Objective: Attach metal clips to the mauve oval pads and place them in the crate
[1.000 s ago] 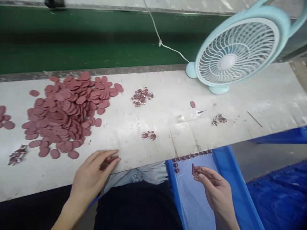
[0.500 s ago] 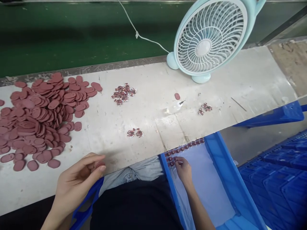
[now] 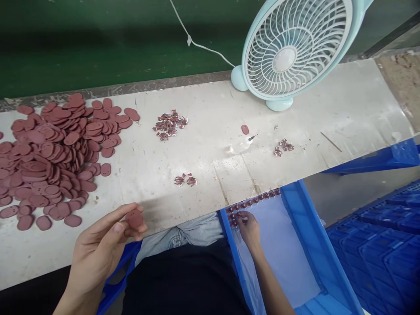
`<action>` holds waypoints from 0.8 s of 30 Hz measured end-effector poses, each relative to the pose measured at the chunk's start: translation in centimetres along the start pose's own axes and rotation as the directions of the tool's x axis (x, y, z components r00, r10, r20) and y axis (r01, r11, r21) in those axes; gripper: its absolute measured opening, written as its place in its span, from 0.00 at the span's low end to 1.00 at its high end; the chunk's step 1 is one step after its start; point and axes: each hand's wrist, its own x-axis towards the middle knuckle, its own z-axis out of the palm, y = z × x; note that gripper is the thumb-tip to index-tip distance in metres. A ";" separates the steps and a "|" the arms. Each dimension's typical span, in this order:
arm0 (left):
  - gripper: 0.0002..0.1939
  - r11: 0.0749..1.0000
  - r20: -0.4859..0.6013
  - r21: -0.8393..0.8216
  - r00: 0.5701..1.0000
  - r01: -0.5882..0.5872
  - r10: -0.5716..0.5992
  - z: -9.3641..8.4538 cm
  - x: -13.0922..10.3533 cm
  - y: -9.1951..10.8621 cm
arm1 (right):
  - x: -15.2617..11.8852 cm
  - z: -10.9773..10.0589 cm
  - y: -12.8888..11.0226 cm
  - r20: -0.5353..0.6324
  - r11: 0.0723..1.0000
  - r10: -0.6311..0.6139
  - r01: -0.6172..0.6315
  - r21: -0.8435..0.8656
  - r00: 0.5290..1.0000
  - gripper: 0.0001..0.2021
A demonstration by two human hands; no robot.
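My left hand (image 3: 101, 245) pinches a reddish-brown oval disc (image 3: 134, 218) over the table's front edge, its flat face showing. My right hand (image 3: 249, 229) reaches into a blue crate (image 3: 295, 218) lined with a white sheet, its fingers closed at the rows of small dark red pieces (image 3: 252, 201) along the crate's left and far sides. What those fingers grip is too small to tell. A large heap of oval discs (image 3: 59, 162) covers the left of the table. Small brown-and-white figures lie in a bigger pile (image 3: 170, 124) and a smaller group (image 3: 186, 180).
A light blue fan (image 3: 284, 59) stands at the back, its white cable running left. In front of it are a single disc (image 3: 245, 129), a clear dark-tipped bottle (image 3: 241, 145), more figures (image 3: 284, 146) and a thin stick (image 3: 330, 141). Blue crates (image 3: 380, 240) stand at right.
My left hand has turned the disc so that its face now shows between the fingers. My right hand has stayed at the rows in the crate, with only a slight shift. The view has moved slightly.
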 end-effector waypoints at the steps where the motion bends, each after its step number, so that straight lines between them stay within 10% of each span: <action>1: 0.14 1.000 -0.021 -0.008 1.000 0.019 -0.020 0.0 0.0 0.1 | 0.0 0.0 -0.1 0.001 1.000 0.003 -0.003 0.003 1.000 0.14; 11: 0.12 0.990 -0.061 -0.136 0.997 0.033 -0.042 0.0 0.2 0.6 | -0.8 -2.3 -3.0 -0.079 0.987 0.050 -0.037 0.154 0.996 0.12; 17: 0.12 0.954 -0.020 -0.262 0.987 0.147 -0.158 -0.4 0.2 -0.7 | -2.1 -8.4 -9.3 -0.248 0.908 0.061 0.050 0.417 0.967 0.17; 24: 0.12 0.914 0.121 -0.306 0.963 0.267 -0.241 2.8 -1.0 -0.3 | -3.6 -10.9 -15.8 -0.092 0.857 -0.151 0.176 0.484 0.984 0.21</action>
